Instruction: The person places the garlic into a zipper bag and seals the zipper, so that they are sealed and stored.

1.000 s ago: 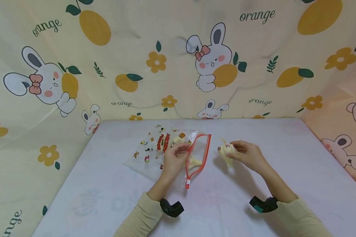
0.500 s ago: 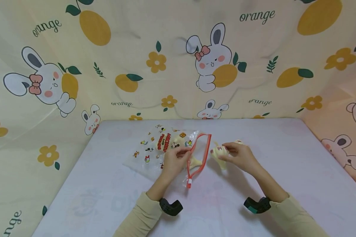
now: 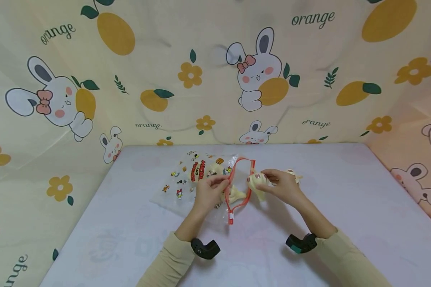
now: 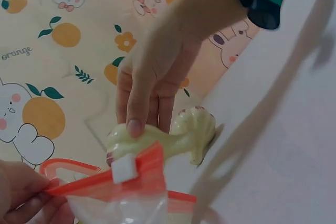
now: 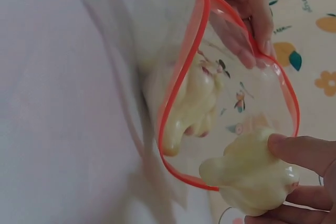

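Observation:
My left hand (image 3: 209,193) pinches the red zip edge (image 3: 229,181) of a clear printed zip bag (image 3: 186,199), whose mouth gapes to the right. Between thumb and fingers, my right hand (image 3: 285,187) holds a pale yellow, glossy paw-like toy (image 3: 257,182) with dark red marks on its knobby end. The right wrist view has this toy overlapping the lower part of the mouth's red rim (image 5: 181,82). Inside the bag, near the mouth, lies a similar yellow toy (image 5: 197,100). The left wrist view shows the white slider (image 4: 124,168) on the zip.
Another pale yellow toy (image 3: 295,175) lies on the white tabletop (image 3: 344,191), just behind my right hand. More pale yellow shows through the bag's printed side. A fabric backdrop (image 3: 208,99) with rabbits and oranges rises along the table's back and sides.
My right hand has moved left with the toy, up to the bag's mouth. The toy on the table behind it has come into sight. My left hand keeps its pinch, shifting slightly.

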The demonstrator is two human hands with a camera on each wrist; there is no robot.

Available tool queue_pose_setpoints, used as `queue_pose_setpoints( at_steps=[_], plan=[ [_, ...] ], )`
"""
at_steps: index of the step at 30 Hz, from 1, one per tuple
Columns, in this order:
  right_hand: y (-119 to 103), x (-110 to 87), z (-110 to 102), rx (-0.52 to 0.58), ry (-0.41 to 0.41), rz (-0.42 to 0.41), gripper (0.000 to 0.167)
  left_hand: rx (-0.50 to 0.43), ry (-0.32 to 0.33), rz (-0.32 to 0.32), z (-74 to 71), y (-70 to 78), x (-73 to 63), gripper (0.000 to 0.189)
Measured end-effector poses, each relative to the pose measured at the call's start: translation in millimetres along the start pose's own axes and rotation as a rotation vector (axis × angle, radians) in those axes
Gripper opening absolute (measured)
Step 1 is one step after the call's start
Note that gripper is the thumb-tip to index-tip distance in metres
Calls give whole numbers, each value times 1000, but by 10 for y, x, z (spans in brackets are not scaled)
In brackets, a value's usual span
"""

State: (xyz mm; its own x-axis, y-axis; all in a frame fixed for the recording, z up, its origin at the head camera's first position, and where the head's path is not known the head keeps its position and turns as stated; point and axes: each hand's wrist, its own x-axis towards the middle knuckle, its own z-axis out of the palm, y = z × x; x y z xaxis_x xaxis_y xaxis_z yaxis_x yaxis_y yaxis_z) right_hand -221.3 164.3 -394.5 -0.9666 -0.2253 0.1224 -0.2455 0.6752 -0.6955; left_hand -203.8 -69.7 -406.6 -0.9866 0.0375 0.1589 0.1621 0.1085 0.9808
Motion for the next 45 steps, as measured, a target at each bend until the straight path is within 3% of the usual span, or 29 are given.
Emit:
queue_pose_setpoints(
  at_steps=[4,14,27,45],
  plan=[
    [-25,48,46,10,16,6,51,-16,-3,-42,-9,-11,20,18],
    [-78,136,126,61,-13,45,52,-63,23,-68,3,15,30,18],
    [-114,223,275,100,29,36,51,-83,63,-134,10,15,42,19],
    [-103,156,396,50,133,31,50,-92,62,-128,12,27,24,19]
  ],
)
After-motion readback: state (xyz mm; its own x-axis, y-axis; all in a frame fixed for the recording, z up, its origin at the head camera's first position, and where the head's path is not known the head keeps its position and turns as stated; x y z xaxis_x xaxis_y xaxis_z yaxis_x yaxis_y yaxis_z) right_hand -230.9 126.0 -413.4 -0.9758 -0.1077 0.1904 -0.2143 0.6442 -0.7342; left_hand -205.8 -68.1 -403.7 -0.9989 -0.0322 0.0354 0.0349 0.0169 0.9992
